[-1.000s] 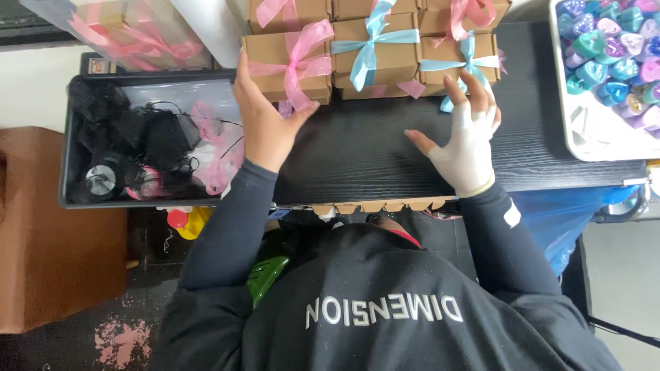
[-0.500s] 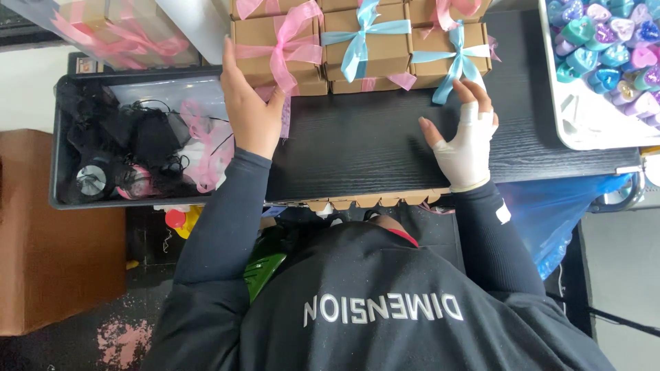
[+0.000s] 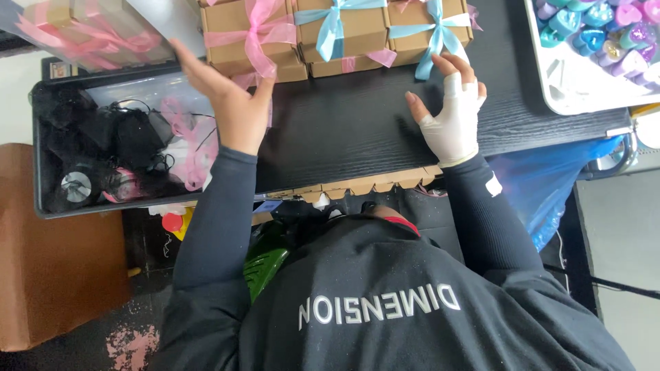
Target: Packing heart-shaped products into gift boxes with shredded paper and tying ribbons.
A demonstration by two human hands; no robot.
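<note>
A black table (image 3: 357,130) carries a row of brown boxes along its far edge, the row running left to right. The left hand (image 3: 234,103), fingers spread, presses against the pink-ribboned box (image 3: 251,34) at the row's left end, which lies just beyond its fingertips. The right hand (image 3: 450,113), in a white glove, rests flat with splayed fingers, touching the blue-ribboned box (image 3: 426,27) directly ahead. Neither hand grips anything.

The boxes (image 3: 247,34) are seen in plain brown card; pink ribbon (image 3: 258,31) and light blue ribbon (image 3: 333,24) are tied on them; the table (image 3: 357,130) is black with wood grain; the right hand (image 3: 454,113) is wrapped in white
</note>
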